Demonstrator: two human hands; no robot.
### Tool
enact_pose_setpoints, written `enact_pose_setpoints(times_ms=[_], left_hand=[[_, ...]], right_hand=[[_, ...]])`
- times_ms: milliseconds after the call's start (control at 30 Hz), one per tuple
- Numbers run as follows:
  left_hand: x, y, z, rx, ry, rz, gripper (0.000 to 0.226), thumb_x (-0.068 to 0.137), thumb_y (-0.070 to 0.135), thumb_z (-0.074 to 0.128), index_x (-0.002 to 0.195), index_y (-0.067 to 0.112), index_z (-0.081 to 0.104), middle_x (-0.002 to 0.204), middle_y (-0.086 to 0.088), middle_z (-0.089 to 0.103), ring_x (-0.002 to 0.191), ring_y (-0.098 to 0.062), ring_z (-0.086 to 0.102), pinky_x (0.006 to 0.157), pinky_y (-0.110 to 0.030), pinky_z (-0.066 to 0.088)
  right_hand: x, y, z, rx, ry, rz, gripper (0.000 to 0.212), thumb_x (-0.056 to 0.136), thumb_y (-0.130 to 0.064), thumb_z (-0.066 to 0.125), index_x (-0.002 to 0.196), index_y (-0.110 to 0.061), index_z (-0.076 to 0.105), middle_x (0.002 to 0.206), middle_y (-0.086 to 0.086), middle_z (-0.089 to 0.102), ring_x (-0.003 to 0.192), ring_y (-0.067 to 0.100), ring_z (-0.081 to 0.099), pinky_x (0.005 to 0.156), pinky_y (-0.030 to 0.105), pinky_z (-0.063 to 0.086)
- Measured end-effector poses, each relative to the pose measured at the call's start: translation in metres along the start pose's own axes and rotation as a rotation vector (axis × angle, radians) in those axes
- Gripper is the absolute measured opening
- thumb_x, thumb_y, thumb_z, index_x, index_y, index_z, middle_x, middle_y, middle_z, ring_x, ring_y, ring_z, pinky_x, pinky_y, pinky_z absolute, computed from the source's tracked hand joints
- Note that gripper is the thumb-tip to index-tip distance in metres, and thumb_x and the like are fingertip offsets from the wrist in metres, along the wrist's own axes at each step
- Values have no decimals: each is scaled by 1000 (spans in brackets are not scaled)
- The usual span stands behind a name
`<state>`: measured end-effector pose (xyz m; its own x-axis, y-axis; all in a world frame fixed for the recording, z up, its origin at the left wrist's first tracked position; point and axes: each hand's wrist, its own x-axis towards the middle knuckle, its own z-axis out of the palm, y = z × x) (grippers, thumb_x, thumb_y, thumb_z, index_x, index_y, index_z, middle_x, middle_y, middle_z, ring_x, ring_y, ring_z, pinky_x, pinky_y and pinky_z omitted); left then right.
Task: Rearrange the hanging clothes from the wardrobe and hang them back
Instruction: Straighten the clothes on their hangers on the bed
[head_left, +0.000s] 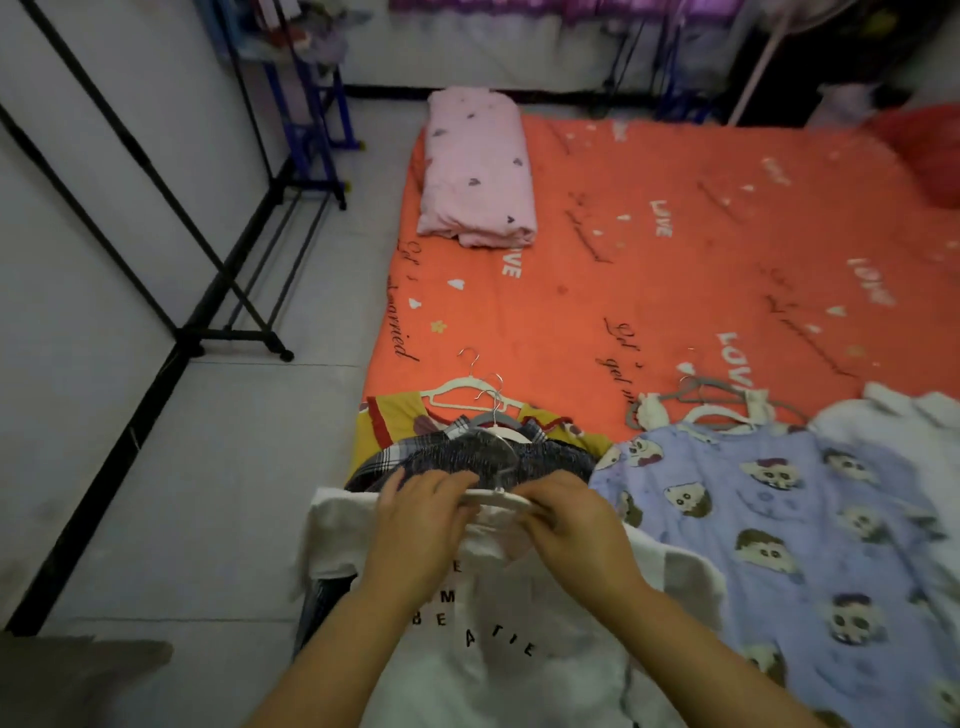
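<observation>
A white T-shirt (498, 644) with black letters lies on top of a pile at the near edge of the orange bed (649, 249). A white hanger (501, 500) sits at its collar. My left hand (423, 525) and my right hand (574, 525) both grip the hanger and the collar, one on each side. Under the shirt lie a dark plaid shirt (467, 457) and a yellow garment (400, 415), each on a hanger. To the right lies a lilac cartoon-print garment (769, 519) with more hangers above it.
A black clothes rack (228, 291) stands on the grey floor at the left, with a blue rack (317, 119) behind it. A folded pink blanket (475, 166) rests on the far part of the bed. A white fleecy garment (904, 431) lies at the right edge.
</observation>
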<state>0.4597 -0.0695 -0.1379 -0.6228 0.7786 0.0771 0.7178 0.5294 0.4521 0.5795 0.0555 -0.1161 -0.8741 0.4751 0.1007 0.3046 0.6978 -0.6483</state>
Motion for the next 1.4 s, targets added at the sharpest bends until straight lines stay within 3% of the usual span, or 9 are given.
enact_pose_setpoints(times_ms=[100, 333, 433, 567, 667, 867, 1100, 1233, 1400], left_hand=[[-25, 17, -23, -96, -12, 140, 28, 93, 29, 52, 120, 27, 58, 108, 5, 62, 100, -16, 54, 88, -34, 41], [-88, 83, -58, -252, 81, 460, 24, 84, 24, 58, 106, 21, 68, 87, 1, 68, 79, -22, 62, 65, -41, 50], [-111, 119, -61, -276, 86, 547, 25, 79, 24, 60, 101, 19, 71, 80, 2, 69, 71, -22, 64, 56, -37, 52], [-136, 168, -55, -275, 116, 642, 25, 72, 24, 65, 95, 18, 73, 74, 4, 70, 62, -18, 65, 48, -28, 49], [-157, 202, -41, -296, 86, 668, 23, 73, 20, 72, 96, 16, 73, 76, 1, 71, 62, -20, 66, 49, -29, 51], [-197, 287, -12, -296, 49, 727, 30, 67, 11, 83, 94, 17, 74, 70, 3, 70, 57, -18, 64, 45, -26, 46], [-248, 408, 29, -321, 49, 728, 24, 76, 14, 74, 99, 21, 72, 76, 1, 69, 67, -23, 64, 53, -33, 49], [-263, 468, 54, -374, 47, 642, 26, 86, 25, 64, 112, 27, 67, 93, 2, 69, 86, -20, 62, 67, -31, 44], [-267, 532, 87, -419, 10, 595, 26, 86, 27, 63, 112, 29, 66, 97, 6, 68, 90, -16, 61, 69, -27, 43]], right_hand=[[-44, -23, -18, -78, 131, 2, 19, 84, -11, 67, 102, -16, 69, 91, 4, 62, 82, 21, 57, 69, 24, 41], [-153, -53, -52, -193, 454, 113, 28, 79, -6, 73, 105, -14, 68, 91, 3, 66, 81, 22, 62, 69, 31, 50], [-203, -52, -72, -310, 538, 192, 29, 74, -5, 77, 101, -14, 69, 87, 2, 69, 79, 25, 65, 70, 34, 48], [-265, -43, -96, -319, 635, 333, 25, 74, -2, 73, 96, -14, 70, 87, 1, 69, 82, 23, 64, 74, 26, 44], [-308, -36, -116, -379, 708, 365, 17, 72, -10, 70, 88, -14, 72, 79, -3, 69, 73, 15, 64, 69, 18, 42], [-390, -5, -162, -464, 753, 401, 28, 61, 0, 84, 83, -12, 71, 74, -1, 69, 67, 20, 65, 65, 30, 50], [-490, 58, -235, -438, 781, 439, 29, 65, 0, 81, 89, -12, 71, 80, 0, 67, 74, 24, 62, 64, 24, 39], [-527, 90, -285, -437, 796, 389, 26, 67, 4, 78, 90, -8, 71, 82, 5, 67, 75, 28, 59, 68, 29, 43], [-556, 133, -339, -464, 781, 392, 19, 72, -2, 76, 89, -8, 71, 86, 6, 67, 80, 28, 59, 71, 31, 44]])
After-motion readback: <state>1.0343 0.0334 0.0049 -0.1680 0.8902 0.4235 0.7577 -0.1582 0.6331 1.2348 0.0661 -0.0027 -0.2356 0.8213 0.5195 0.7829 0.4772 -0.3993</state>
